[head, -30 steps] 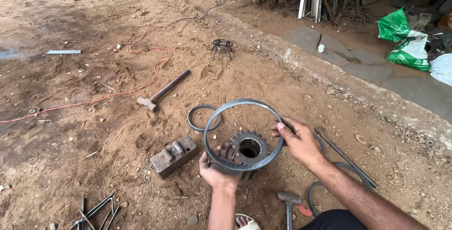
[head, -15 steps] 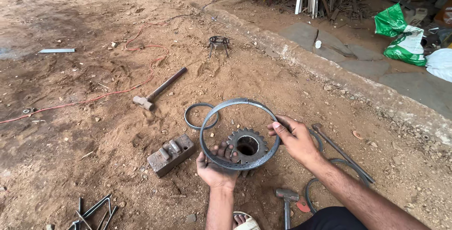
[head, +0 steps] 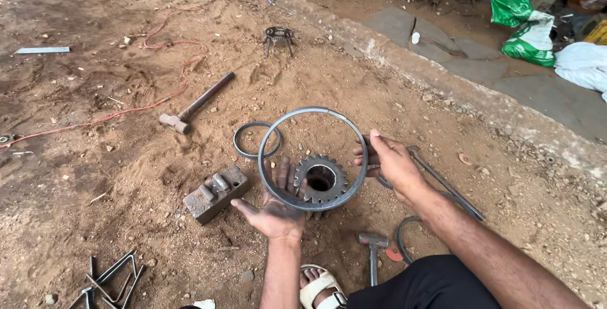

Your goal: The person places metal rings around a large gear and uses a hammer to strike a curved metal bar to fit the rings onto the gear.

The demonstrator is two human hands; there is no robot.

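Both hands grasping large metal ring [head: 313,157], left hand [head: 275,211] under, right hand [head: 389,160] beside, gear [head: 321,178] inside.

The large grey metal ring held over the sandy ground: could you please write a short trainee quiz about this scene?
1. True or false: both hands hold the large grey metal ring.
2. What lies on the ground inside the ring? A) toothed steel gear B) long-handled hammer C) green sack
3. Which lies farther from the left hand: the smaller dark metal ring or the notched rusty metal block?

Key: 1 true: left hand under the near rim, right hand on the side. 2 A, the toothed steel gear. 3 The smaller ring.
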